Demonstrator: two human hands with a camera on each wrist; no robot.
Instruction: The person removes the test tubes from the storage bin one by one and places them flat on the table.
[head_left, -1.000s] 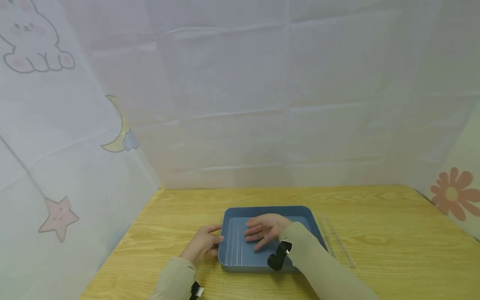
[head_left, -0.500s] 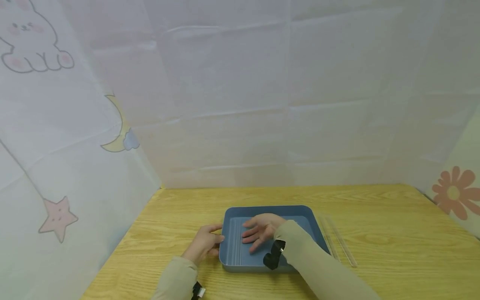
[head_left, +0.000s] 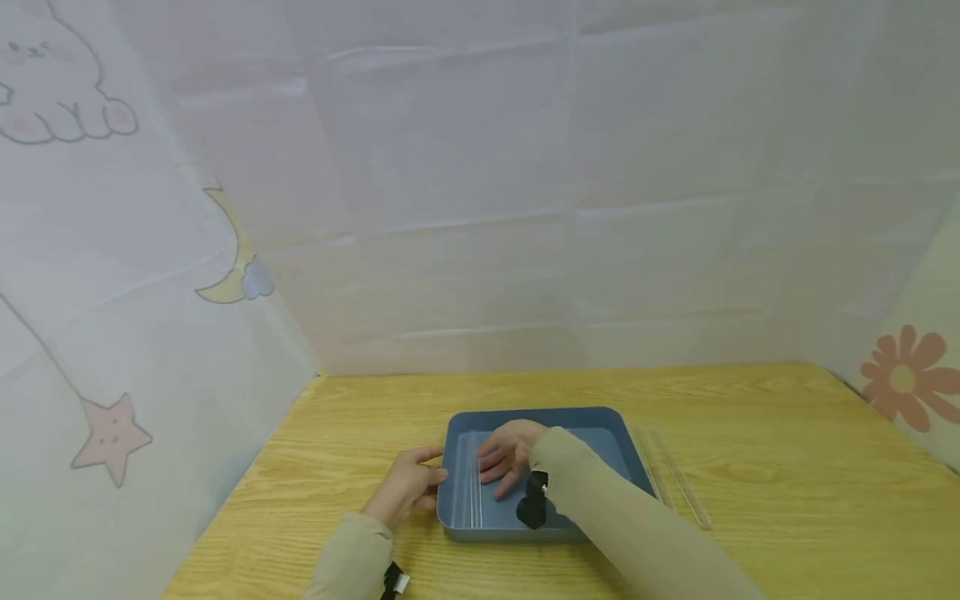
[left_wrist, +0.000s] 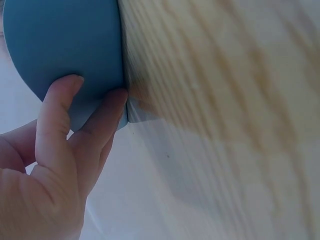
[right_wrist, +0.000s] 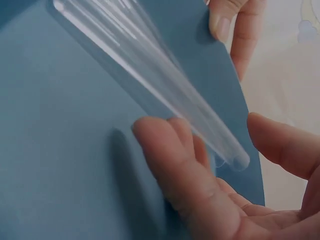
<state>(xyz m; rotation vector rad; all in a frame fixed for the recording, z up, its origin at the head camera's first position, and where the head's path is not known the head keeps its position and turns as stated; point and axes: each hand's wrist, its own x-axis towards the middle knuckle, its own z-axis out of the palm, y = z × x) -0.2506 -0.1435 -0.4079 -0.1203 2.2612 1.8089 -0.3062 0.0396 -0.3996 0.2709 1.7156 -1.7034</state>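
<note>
A blue rectangular tray (head_left: 600,442) lies on the wooden table. Inside, along its left side, lie several clear test tubes (head_left: 474,487), lined up front to back. My left hand (head_left: 408,479) holds the tray's left wall, thumb at the rim and fingers against the outside, as the left wrist view of the tray wall (left_wrist: 65,40) shows. Over the tray floor is my right hand (head_left: 506,457), palm turned left, fingers extended and spread. In the right wrist view, its fingertips (right_wrist: 155,132) are right beside the tubes (right_wrist: 150,65), with nothing gripped.
To the right of the tray, more clear tubes (head_left: 682,483) lie on the wooden table (head_left: 787,467). A pale printed cloth (head_left: 465,208) hangs behind and along both sides of the table.
My right hand has moved left across the tray, up to the tubes, which now lie closer together towards the left. My left hand has stayed at the tray's left wall.
</note>
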